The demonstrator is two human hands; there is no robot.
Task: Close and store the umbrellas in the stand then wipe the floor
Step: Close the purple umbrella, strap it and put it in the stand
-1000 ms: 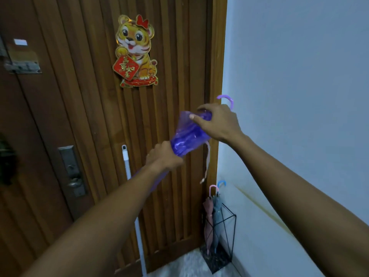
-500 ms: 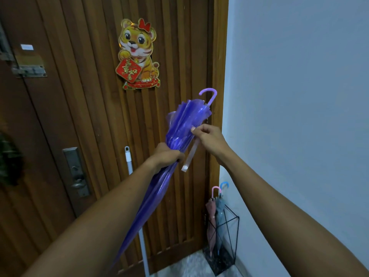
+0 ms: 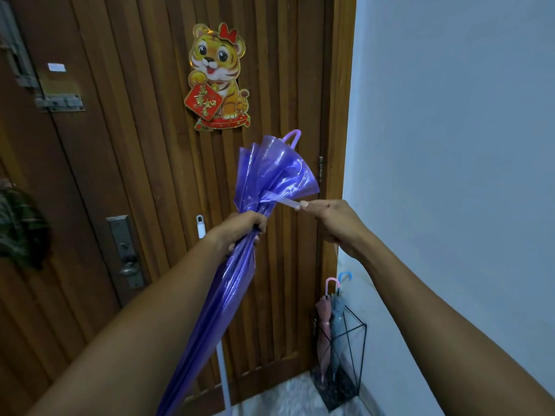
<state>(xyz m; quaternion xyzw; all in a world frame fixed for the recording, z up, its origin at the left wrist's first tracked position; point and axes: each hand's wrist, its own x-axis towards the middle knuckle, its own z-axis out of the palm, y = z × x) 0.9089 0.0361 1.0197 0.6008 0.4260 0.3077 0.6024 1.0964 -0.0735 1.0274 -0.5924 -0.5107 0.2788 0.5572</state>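
A folded purple see-through umbrella [image 3: 264,187] slants up in front of me, its lilac hooked handle [image 3: 293,136] at the top and its tip out of view below. My left hand [image 3: 240,231] is clenched around the gathered canopy at mid length. My right hand [image 3: 333,219] pinches the umbrella's pale closing strap [image 3: 285,201] and holds it stretched out to the right. Low at the right, a black wire umbrella stand [image 3: 356,349] holds a pink umbrella [image 3: 326,319] and a blue-grey umbrella [image 3: 339,310].
A slatted wooden door [image 3: 144,175] with a tiger decoration [image 3: 217,76] fills the view ahead; its lock plate and handle [image 3: 126,250] are at the left. A white mop pole [image 3: 223,364] leans on the door. A pale wall [image 3: 450,145] runs along the right. Light floor [image 3: 285,397] lies below.
The umbrella swung upright, its handle rising clear. My right hand came off the canopy top, took the strap and pulled it taut to the right. My left hand kept its grip.
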